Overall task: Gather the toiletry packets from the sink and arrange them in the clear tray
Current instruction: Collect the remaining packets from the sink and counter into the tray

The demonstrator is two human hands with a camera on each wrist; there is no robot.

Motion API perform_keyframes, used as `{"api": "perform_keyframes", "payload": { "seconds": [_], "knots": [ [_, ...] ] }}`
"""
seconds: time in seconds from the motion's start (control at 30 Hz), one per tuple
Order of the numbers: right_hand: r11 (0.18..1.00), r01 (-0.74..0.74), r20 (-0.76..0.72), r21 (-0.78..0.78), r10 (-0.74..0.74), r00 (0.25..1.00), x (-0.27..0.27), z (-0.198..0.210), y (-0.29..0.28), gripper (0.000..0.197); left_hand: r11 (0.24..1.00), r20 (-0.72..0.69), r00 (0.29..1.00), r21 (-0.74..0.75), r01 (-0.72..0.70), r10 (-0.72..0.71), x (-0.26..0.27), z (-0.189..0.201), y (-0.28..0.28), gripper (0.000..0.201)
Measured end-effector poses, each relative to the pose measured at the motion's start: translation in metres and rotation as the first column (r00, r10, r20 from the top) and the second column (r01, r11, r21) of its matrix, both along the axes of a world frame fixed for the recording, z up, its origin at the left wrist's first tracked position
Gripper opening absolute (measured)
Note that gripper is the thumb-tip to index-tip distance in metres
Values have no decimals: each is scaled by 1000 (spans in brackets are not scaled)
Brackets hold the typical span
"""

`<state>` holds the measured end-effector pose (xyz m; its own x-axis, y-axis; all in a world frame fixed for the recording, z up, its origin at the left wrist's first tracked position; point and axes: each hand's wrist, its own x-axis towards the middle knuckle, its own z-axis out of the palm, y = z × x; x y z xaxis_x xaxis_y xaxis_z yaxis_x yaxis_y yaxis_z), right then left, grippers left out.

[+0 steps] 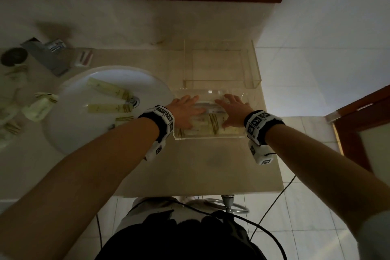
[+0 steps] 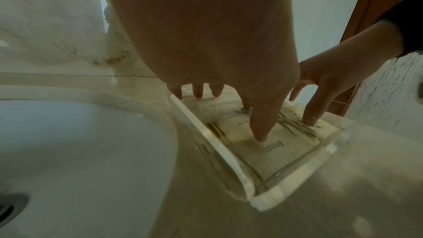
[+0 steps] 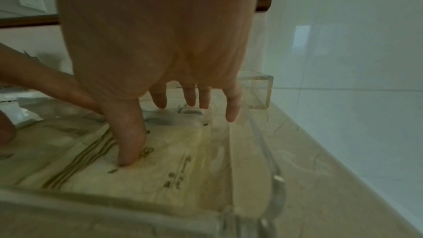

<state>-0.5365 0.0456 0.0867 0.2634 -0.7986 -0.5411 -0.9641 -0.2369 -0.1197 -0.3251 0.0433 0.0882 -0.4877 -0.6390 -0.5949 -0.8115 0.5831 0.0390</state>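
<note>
Packets [image 1: 211, 126] in clear tray [image 1: 209, 137] are pressed flat by left hand [image 1: 185, 112] and right hand [image 1: 234, 112], fingers straight; edges should be squared before 3 sink [image 1: 69, 133] packets are fetched.

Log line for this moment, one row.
step: arranging | left hand: open, pressing packets in tray | right hand: same | sink: packets remain

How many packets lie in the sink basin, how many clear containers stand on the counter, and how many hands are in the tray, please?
packets in the sink: 3, one partly behind the left forearm
clear containers: 2, the tray and the taller box
hands in the tray: 2, left hand and right hand
Total: 7
</note>
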Motion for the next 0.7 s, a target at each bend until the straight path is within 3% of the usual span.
{"api": "perform_keyframes", "payload": {
  "seconds": [0.3,0.47,0.7],
  "knots": [
    [1000,3,0,-19,-3,1000,-1,-1,1,94,999,-50,999,-46,-13,11,2,-5,1,76],
    [996,57,37,-66,-55,998,2,4,1,86,994,-191,979,-73,-83,68,20,-2,-2,75],
    [990,85,125,-111,-71,990,42,24,-11,82,933,-346,902,-153,-327,259,68,9,-5,71]
  ]
}}
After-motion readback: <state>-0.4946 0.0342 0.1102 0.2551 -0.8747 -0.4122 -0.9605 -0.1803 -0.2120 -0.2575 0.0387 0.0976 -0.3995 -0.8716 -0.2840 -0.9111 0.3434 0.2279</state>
